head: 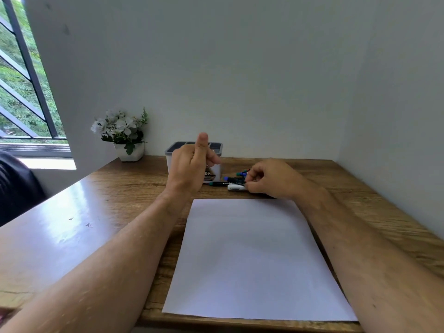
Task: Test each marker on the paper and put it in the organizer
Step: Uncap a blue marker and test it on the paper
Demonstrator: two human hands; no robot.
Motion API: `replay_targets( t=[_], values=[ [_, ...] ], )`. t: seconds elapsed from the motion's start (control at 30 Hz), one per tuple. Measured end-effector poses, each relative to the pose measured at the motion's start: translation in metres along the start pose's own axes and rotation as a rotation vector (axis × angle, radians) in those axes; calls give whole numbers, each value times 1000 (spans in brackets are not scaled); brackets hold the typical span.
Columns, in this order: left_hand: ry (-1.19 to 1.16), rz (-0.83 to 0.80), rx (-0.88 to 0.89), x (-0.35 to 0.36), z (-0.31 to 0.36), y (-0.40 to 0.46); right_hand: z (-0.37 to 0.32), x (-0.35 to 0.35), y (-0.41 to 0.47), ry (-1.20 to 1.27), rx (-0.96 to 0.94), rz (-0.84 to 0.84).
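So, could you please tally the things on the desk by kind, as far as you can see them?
Paper sheet: 1
Organizer: 1
Potted plant: 1
Markers: at least 4; the right hand hides part of the pile
Total: at least 7

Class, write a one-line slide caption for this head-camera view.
Right hand reaches into the markers beside the organizer, blank paper waiting, left hand raised.
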State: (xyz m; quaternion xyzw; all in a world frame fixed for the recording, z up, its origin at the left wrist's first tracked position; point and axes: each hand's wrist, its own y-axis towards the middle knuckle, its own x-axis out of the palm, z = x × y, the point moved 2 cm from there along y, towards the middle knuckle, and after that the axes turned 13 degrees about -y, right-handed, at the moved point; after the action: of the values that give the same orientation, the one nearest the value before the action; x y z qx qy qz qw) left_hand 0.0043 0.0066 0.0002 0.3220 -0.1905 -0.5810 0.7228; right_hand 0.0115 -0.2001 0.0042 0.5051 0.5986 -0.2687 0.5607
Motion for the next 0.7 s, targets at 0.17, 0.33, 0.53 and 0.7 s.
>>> replay_targets(
  t=[0.17,0.33,0.53,0.7],
  values=[
    [-41,-18,16,2,-3,1,-9,-6,4,684,92,186],
    [-88,-265,-24,8,-3,-2,-13,-4,6,1105,96,217],
    [-17,-400,-114,15,-10,-2,-9,-5,3,1365,131,217],
    [-154,-317,-211,10,-13,2,1,-9,0,1361,214,186]
  ],
)
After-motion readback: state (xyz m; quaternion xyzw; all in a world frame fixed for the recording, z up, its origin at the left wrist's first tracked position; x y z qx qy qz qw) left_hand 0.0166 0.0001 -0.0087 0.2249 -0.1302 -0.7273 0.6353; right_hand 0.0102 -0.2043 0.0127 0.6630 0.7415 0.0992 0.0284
